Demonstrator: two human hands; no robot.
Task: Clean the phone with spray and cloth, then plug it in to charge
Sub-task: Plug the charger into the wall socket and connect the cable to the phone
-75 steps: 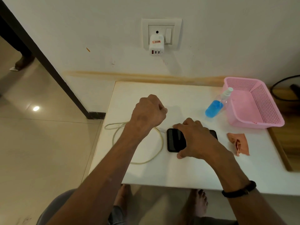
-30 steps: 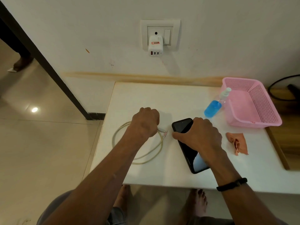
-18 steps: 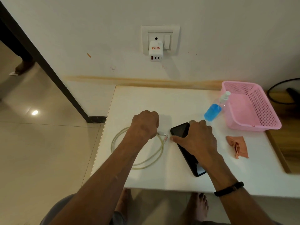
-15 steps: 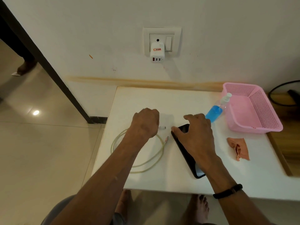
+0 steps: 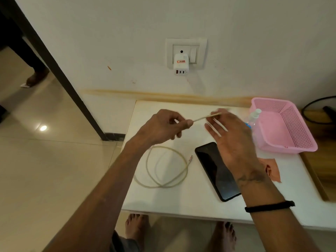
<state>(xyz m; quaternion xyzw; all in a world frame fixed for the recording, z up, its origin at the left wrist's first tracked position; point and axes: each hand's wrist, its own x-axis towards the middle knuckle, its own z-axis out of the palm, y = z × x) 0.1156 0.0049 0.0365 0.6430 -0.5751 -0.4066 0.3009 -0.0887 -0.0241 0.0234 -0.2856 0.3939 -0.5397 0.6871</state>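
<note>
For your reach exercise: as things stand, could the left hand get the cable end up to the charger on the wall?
Probably yes. The left hand pinches the cable above the table, and only bare wall lies between it and the charger, whose ports look empty.

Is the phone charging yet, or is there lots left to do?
Not yet. The spray bottle and cloth are set aside, so cleaning looks finished. The left hand pinches one end of the cable, raised, with the right hand open beside it. The phone lies unplugged, and the charger has nothing in it.
</note>
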